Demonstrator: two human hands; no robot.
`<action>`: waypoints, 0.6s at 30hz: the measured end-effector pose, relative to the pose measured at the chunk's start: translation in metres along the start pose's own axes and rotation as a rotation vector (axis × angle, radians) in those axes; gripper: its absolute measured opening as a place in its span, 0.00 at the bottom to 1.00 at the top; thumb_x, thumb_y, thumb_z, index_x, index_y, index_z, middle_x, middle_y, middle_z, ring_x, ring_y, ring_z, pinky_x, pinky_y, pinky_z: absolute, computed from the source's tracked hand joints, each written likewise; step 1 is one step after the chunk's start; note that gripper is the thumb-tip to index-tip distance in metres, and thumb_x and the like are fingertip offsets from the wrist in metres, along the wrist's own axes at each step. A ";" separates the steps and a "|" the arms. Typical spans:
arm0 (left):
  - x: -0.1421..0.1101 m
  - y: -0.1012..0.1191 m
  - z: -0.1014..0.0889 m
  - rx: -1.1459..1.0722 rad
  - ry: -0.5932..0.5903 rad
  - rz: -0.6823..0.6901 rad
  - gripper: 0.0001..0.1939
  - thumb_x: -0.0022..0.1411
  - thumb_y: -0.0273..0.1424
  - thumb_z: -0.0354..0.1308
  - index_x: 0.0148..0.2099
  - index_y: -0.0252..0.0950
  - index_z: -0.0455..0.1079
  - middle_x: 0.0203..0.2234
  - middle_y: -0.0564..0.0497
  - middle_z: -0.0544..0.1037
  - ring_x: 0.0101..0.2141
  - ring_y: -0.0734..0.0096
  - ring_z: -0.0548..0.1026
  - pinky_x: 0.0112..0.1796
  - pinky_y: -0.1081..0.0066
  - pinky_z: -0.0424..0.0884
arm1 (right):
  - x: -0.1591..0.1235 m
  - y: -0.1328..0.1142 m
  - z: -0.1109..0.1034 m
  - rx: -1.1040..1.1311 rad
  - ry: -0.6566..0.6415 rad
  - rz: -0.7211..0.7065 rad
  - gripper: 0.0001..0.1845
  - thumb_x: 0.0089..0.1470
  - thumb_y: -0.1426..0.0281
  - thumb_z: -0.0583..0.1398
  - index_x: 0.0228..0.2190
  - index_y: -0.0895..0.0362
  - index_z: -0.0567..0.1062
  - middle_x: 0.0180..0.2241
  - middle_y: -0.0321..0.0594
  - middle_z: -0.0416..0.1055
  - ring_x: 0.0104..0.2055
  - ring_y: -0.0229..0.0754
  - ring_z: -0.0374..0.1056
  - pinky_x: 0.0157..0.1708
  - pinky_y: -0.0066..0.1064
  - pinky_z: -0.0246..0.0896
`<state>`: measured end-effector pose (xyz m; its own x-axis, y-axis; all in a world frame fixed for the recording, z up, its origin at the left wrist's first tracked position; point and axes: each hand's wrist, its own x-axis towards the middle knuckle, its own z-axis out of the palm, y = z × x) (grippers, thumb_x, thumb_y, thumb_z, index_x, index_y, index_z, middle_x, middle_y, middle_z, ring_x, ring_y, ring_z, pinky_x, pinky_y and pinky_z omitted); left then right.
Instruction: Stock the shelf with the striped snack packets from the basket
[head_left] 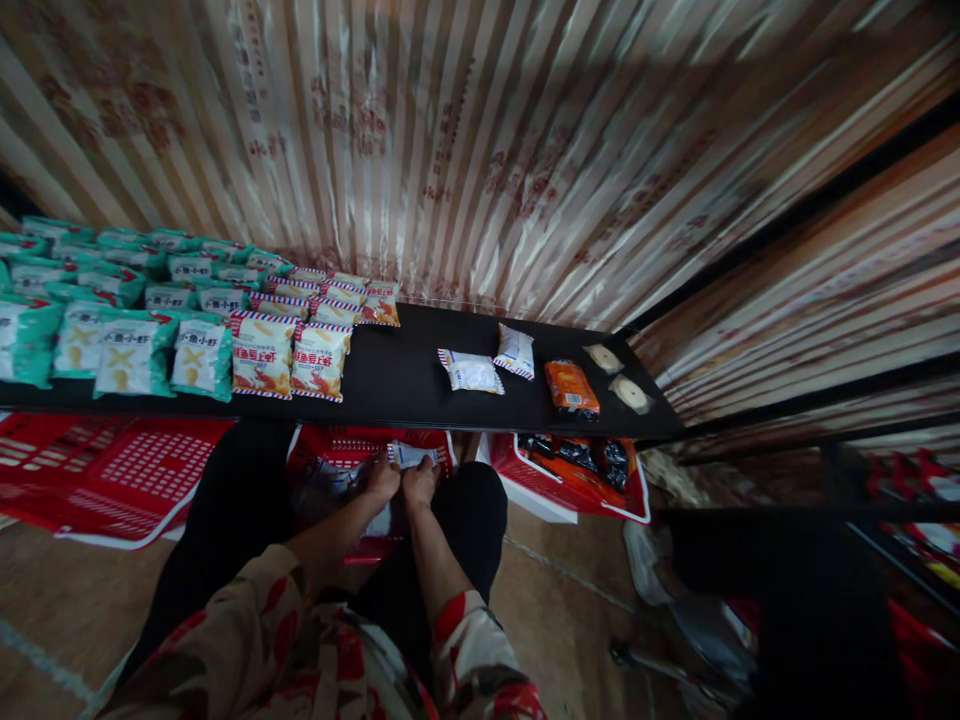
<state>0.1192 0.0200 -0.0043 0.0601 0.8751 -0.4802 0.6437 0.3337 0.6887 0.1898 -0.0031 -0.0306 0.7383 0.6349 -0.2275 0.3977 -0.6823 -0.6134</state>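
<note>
Between my knees, over a red shopping basket, my left hand and my right hand grip a small white snack packet by its two sides. My fingers are closed on its edges, partly hidden by the backs of the hands. More packets of a similar pale kind lie in the basket below. On the black shelf ahead are two white snack packets, one lying flat and another just behind it.
Rows of green snack bags and red-and-yellow snack bags fill the shelf's left. An orange packet and two round pale items lie right. Red baskets stand left and right. A person's shoe is at right.
</note>
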 end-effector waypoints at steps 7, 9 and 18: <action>0.003 0.001 0.002 -0.155 0.008 -0.090 0.07 0.58 0.31 0.56 0.37 0.32 0.70 0.32 0.45 0.78 0.37 0.65 0.76 0.35 0.74 0.67 | -0.005 -0.003 -0.005 -0.020 -0.009 0.013 0.24 0.46 0.77 0.51 0.46 0.67 0.71 0.48 0.59 0.66 0.50 0.53 0.63 0.49 0.36 0.53; 0.004 0.000 0.000 -0.196 0.017 -0.117 0.07 0.56 0.32 0.58 0.36 0.32 0.70 0.31 0.45 0.78 0.37 0.65 0.76 0.34 0.74 0.67 | -0.009 -0.004 -0.006 -0.032 -0.006 -0.011 0.22 0.47 0.76 0.51 0.44 0.65 0.72 0.47 0.58 0.67 0.51 0.52 0.63 0.50 0.37 0.52; -0.001 -0.021 -0.004 -0.473 0.056 -0.208 0.15 0.47 0.37 0.66 0.32 0.32 0.70 0.25 0.46 0.78 0.35 0.60 0.76 0.32 0.70 0.69 | -0.028 -0.002 -0.002 -0.046 -0.012 -0.231 0.21 0.48 0.76 0.50 0.44 0.63 0.73 0.51 0.55 0.65 0.56 0.51 0.57 0.55 0.42 0.46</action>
<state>0.1024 0.0135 -0.0165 -0.0817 0.7864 -0.6123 0.2221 0.6133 0.7580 0.1697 -0.0200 -0.0217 0.6182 0.7803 -0.0941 0.5800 -0.5337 -0.6154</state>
